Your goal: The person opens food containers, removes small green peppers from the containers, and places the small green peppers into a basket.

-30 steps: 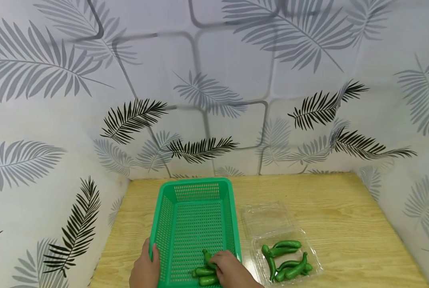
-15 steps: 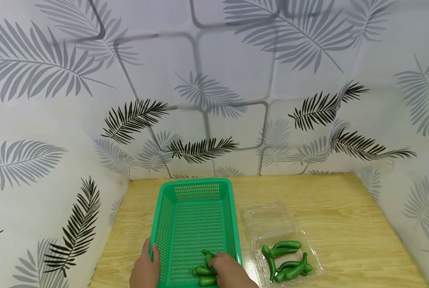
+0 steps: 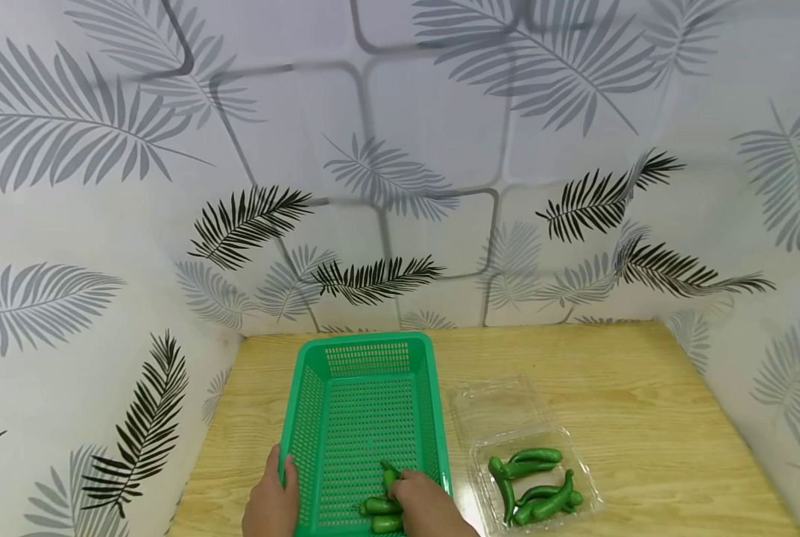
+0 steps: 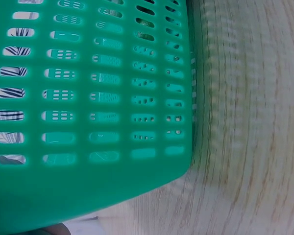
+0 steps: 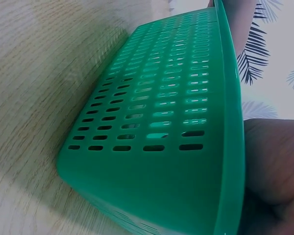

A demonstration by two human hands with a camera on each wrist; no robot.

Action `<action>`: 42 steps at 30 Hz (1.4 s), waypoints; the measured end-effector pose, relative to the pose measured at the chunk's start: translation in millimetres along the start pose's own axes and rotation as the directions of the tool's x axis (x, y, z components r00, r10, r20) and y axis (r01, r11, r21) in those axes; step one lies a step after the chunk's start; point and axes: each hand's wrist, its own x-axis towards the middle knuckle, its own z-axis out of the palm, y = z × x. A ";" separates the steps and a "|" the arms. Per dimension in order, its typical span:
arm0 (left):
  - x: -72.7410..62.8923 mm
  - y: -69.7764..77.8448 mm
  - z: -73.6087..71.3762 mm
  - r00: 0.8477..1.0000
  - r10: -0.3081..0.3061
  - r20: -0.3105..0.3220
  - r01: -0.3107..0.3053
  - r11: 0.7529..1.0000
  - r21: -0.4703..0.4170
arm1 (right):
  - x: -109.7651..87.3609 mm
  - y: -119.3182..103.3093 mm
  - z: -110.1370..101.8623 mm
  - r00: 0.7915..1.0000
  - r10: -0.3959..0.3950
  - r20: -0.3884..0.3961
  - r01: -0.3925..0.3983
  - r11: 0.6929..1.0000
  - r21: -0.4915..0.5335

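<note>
A green plastic basket (image 3: 370, 418) with slotted walls stands on the table. My left hand (image 3: 271, 496) grips its left rim, thumb on the inner side. My right hand (image 3: 433, 507) reaches in over the right wall at the near end and holds a green chili pepper (image 3: 390, 476), its stem end pointing away. Beside the fingers lie more green peppers (image 3: 381, 506) on the basket floor, partly covered by the hand. In the right wrist view the basket's outer wall (image 5: 137, 161) hides the fingertips. The left wrist view is filled mostly by slotted wall (image 4: 68, 181).
Right of the basket is an unlidded clear plastic box (image 3: 590, 496), its lid (image 3: 500, 406) folded back. Several curved green peppers (image 3: 534, 468) lie inside it. The wood-grain table (image 3: 668, 418) meets patterned cloth walls (image 3: 433, 134) at the back and sides.
My right hand has shifted slightly left over the peppers, and the held pepper has turned a little. The left hand, basket and box stay where they were.
</note>
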 end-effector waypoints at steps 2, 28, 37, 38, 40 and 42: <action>0.1 -0.2 0.5 1.000 0.000 -0.006 0.000 1.000 -0.001 | -0.1 -0.2 0.2 1.000 -0.007 -0.018 0.007 1.000 -0.011; 1.0 -1.5 2.2 1.000 0.004 0.010 -0.004 1.000 0.001 | 0.0 4.9 0.9 1.000 -0.015 0.008 0.015 0.999 0.030; 2.6 -2.6 2.7 1.000 0.005 0.013 -0.005 1.000 0.002 | -7.4 7.2 -13.0 0.995 -0.018 0.098 -0.003 0.977 0.214; 2.6 -2.7 3.1 1.000 0.008 0.011 -0.008 1.000 0.001 | -8.4 7.6 -14.8 0.995 -0.016 0.102 -0.008 0.973 0.231; 2.4 -2.5 3.4 1.000 0.007 0.013 -0.007 1.000 0.001 | -9.9 8.3 -18.0 0.995 -0.010 0.102 -0.015 0.969 0.246; 1.7 -2.3 3.5 1.000 0.006 0.015 -0.006 1.000 0.000 | -11.3 8.5 -20.6 0.995 -0.010 0.096 -0.015 0.968 0.252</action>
